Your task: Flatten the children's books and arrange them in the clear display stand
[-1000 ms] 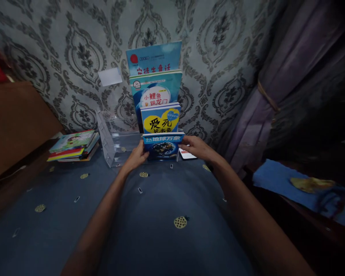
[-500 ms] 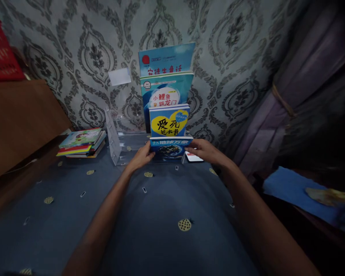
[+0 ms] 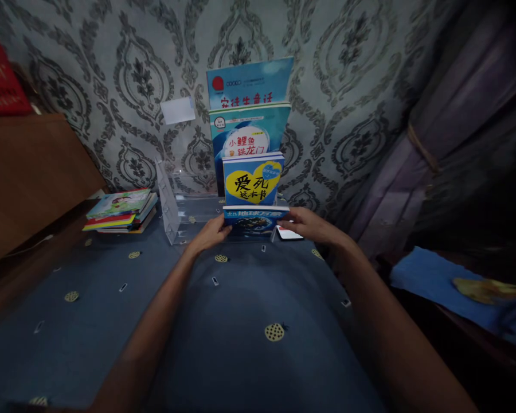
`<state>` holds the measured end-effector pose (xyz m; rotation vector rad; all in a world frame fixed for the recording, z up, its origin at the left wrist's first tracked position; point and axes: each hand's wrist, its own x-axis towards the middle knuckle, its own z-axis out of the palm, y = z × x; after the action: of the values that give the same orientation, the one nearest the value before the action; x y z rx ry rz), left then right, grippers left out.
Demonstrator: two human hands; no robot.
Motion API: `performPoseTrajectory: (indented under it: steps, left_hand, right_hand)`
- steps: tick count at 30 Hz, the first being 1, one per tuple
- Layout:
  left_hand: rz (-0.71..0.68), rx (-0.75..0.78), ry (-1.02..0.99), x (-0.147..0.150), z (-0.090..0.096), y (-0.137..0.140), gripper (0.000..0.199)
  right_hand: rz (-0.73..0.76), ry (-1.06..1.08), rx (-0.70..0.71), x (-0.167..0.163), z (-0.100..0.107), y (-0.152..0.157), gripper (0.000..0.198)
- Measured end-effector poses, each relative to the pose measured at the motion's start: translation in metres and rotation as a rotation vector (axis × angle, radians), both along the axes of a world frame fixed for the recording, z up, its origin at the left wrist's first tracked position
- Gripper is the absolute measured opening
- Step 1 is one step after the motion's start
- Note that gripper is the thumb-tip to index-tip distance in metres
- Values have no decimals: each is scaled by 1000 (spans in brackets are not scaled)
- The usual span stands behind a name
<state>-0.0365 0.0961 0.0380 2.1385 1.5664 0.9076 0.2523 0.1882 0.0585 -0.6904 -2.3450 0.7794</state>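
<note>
Before grey damask wallpaper [image 3: 184, 46], tall blue books [image 3: 249, 129] already stand tiered in a clear plastic rack [image 3: 168, 209], while left hand [image 3: 210, 235] and right hand [image 3: 312, 225] clamp fingers on the blue globe-covered book [image 3: 254, 221], unreleased.

Through my feed I see a home: ornate wallpaper [image 3: 352, 46], tied-back curtain [image 3: 451, 86], pineapple-print cloth [image 3: 232, 350], colourful books [image 3: 251, 182].

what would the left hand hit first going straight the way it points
The blue front book, whose left edge the left hand seems to grip, though depth behind it is unclear.
</note>
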Motion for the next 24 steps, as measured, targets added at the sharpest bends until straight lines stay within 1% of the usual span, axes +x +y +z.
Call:
performPoseTrajectory:
  steps: [2,4,8,13,15,17,19,21,23,24]
  left_hand:
    - [-17,-20,22,-2,2,-1,22]
    - [-55,-25,13,-4,3,-1,21]
    - [-76,-43,-5,-6,2,1,27]
    - [-67,-44,-23,-6,1,-1,40]
    - [-95,-30,-34,-10,3,-5,41]
    - [-100,-14,-59,-21,5,-11,43]
    - [-54,14,-87,-38,6,-20,42]
    - [54,55,-98,-61,6,-29,37]
    - [240,102,-71,-90,5,-40,30]
    - [383,131,-18,-106,4,-46,28]
  right_hand:
    - [30,-33,-37,2,1,-1,29]
    - [34,-61,-51,3,2,-1,32]
    - [37,-109,-62,5,7,-2,34]
    - [33,-131,-48,8,11,-3,28]
    - [38,-126,-82,10,8,1,28]
    - [26,-129,-86,12,6,6,24]
    - [1,-156,-43,15,8,11,20]
    - [-61,-213,29,19,13,11,21]
    - [-164,-243,130,23,23,6,21]
    - [-237,-232,205,24,28,1,21]
